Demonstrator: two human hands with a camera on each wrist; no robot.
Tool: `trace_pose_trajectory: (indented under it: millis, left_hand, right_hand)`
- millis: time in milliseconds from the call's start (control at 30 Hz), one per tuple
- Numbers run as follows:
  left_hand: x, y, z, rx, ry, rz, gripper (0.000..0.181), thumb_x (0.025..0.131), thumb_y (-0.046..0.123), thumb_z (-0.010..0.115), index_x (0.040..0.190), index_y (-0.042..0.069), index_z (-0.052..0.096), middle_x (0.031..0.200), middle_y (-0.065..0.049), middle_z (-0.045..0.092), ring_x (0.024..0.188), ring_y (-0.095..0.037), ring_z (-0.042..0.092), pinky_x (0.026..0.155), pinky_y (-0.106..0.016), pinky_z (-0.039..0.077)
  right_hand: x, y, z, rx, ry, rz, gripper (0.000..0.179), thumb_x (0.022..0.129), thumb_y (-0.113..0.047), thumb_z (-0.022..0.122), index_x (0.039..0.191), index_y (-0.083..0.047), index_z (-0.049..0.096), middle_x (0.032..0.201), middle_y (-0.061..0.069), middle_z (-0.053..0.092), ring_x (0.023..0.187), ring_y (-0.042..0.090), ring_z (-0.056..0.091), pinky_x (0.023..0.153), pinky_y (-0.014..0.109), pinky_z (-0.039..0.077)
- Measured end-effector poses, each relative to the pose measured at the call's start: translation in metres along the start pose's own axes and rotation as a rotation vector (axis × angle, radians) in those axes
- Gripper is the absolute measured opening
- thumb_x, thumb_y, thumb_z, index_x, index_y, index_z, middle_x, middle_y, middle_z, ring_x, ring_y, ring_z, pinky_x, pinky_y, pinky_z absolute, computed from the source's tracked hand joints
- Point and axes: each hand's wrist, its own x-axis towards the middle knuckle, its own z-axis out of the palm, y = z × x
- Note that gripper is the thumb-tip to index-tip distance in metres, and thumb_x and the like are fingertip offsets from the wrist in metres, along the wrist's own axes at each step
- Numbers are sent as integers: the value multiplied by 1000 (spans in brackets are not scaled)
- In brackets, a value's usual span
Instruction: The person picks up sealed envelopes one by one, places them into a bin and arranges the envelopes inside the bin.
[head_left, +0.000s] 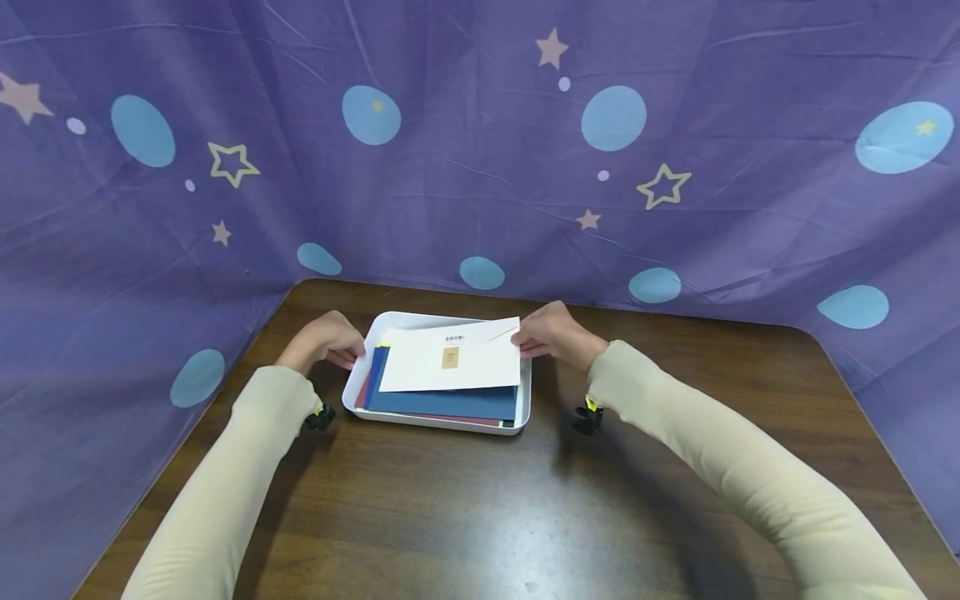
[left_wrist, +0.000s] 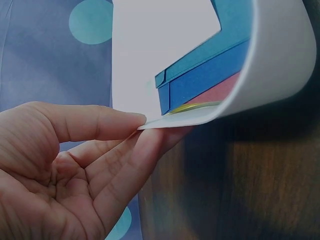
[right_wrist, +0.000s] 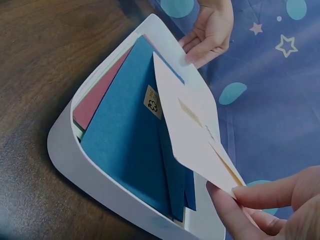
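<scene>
A white tray (head_left: 435, 423) on the table holds a stack of coloured envelopes, a teal one (right_wrist: 125, 125) uppermost with blue and red ones (right_wrist: 100, 97) beneath. Above them a white envelope (head_left: 420, 358) with a small tan label is tilted, its right end raised. My right hand (head_left: 553, 332) pinches that envelope's right edge between thumb and fingers. At the tray's left side, my left hand (head_left: 330, 340) pinches the rim between thumb and fingers, as the left wrist view shows (left_wrist: 95, 155).
The brown wooden table (head_left: 450, 500) has rounded far corners. Behind and beside it hangs a purple curtain (head_left: 480, 208) with stars and blue ovals. Dark wrist cameras (head_left: 587, 417) sit under both sleeves.
</scene>
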Motion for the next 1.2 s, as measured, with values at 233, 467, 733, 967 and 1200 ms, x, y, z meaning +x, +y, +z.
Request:
trace_pose_trajectory:
  millis: [233, 467, 733, 967, 1200]
  left_hand:
    - [0, 1, 0, 1, 6, -2, 7, 82, -8, 59, 80, -2, 59, 69, -5, 57, 56, -10, 62, 57, -21, 63]
    - [-1, 2, -1, -1, 3, -3, 5, 83, -9, 59, 82, -3, 59, 70, -5, 56, 57, -11, 62, 58, -20, 63]
    - [-1, 0, -1, -9, -4, 2, 6, 82, -8, 59, 80, -3, 59, 67, -3, 55, 56, -11, 62, 58, -20, 63]
    - [-1, 0, -1, -9, -2, -1, 6, 83, -8, 60, 80, -2, 59, 67, -3, 56, 56, -11, 62, 58, -20, 63]
    - [-1, 0, -1, -9, -5, 0, 8, 82, -8, 60, 79, -1, 58, 68, -4, 57, 58, -11, 63, 59, -21, 64]
  right_hand:
    - [3, -3, 9, -17, 20, 15, 25, 83, 12, 73, 106, 11, 63, 80, 11, 67, 63, 18, 66, 76, 38, 68]
    - [5, -4, 19, -43, 73, 13, 35, 80, 13, 75, 112, 13, 60, 83, 17, 68, 61, 20, 67, 86, 46, 66]
    - [9, -3, 25, -102, 101, 3, 27, 79, 12, 76, 102, 12, 62, 75, 16, 67, 57, 21, 68, 86, 48, 66]
    - [11, -3, 28, -122, 114, 0, 20, 79, 12, 77, 96, 12, 65, 79, 19, 71, 56, 21, 68, 86, 49, 65]
    - [12, -1, 31, -161, 133, -10, 20, 78, 11, 78, 95, 13, 68, 83, 21, 73, 61, 25, 72, 82, 47, 67]
